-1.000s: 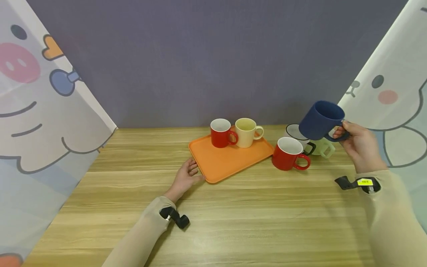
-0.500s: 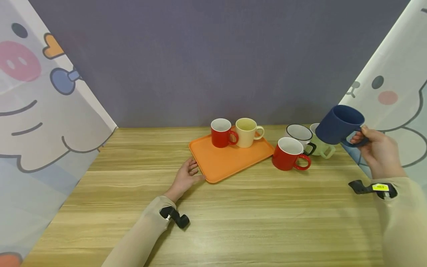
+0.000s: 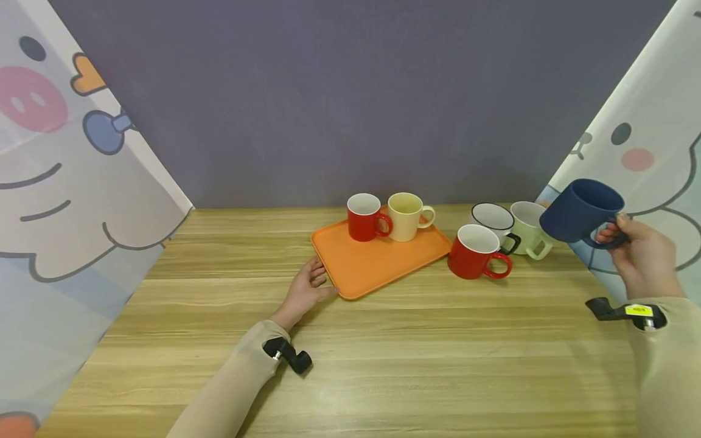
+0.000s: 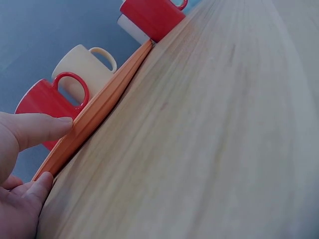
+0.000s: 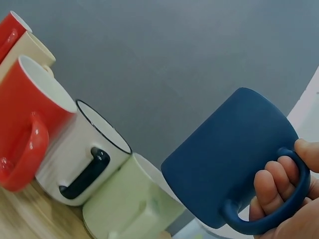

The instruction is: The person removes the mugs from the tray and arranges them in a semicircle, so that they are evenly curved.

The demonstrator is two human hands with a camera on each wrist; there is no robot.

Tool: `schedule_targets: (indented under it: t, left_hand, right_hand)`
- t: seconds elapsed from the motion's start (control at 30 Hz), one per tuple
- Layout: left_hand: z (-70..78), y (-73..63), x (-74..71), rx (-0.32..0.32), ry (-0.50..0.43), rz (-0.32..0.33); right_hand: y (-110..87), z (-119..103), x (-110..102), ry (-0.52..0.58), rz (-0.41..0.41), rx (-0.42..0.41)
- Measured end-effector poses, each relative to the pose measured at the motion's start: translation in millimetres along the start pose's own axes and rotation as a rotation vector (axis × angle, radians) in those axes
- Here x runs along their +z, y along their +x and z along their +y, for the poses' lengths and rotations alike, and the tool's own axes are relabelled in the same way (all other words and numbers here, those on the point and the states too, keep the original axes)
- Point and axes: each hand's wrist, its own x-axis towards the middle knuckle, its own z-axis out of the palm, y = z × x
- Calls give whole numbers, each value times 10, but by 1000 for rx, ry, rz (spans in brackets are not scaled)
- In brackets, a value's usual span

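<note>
Wooden worktop [image 3: 416,377] on my feed, grey backdrop [image 3: 350,103] behind it, cartoon cloth [image 3: 71,237] both sides. I've got the right hand [image 3: 646,252] with its fingers curled around the handle of a blue mug [image 3: 577,213], which hangs tilted in the air over on the right. Just left of it stand a pale green mug [image 3: 526,234], a white mug [image 5: 75,154] with a black handle and, nearer, a red mug [image 3: 468,258] just beside the right corner of an orange tray [image 3: 378,264]. Left hand [image 3: 303,289] has loose, unclenched fingers touching the tray's left edge; a second red mug [image 3: 361,226] and a cream mug [image 3: 403,225] stand on its far side.
</note>
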Motion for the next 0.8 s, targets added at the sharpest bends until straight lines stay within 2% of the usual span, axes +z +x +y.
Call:
schedule_targets:
  t: [0.27, 0.8]
  left_hand:
    - [6, 0, 0, 0, -8, -4]
    - [7, -5, -10, -4, -18, -15]
  right_hand:
    - [-16, -64, -115, 46, 58, -15]
    - [-26, -22, -360, 12, 187, -24]
